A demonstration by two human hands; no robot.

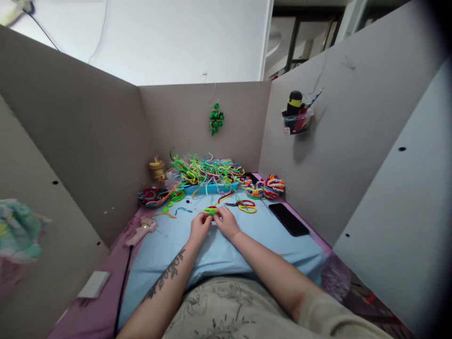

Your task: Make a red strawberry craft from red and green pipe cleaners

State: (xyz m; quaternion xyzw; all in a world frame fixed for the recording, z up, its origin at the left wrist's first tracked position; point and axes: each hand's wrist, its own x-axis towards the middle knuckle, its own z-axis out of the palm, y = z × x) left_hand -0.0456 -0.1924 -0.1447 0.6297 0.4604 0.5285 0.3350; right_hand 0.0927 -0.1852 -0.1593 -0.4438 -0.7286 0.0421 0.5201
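Note:
My left hand [199,227] and my right hand [226,222] meet over a light blue cloth [212,249]. Both pinch a small green pipe-cleaner piece [212,212] between their fingertips. Just beyond my hands lie a red and yellow pipe-cleaner loop [246,205] and scissors [231,204]. Behind those sits a large heap of many-coloured pipe cleaners [206,170] on a blue tray [208,188].
Grey cardboard walls [88,155] enclose the space on three sides. A black phone [288,219] lies at the right, a pink glue gun [143,229] at the left with its black cord. Finished coiled pieces [270,186] sit back right. A green ornament [215,119] hangs on the back wall.

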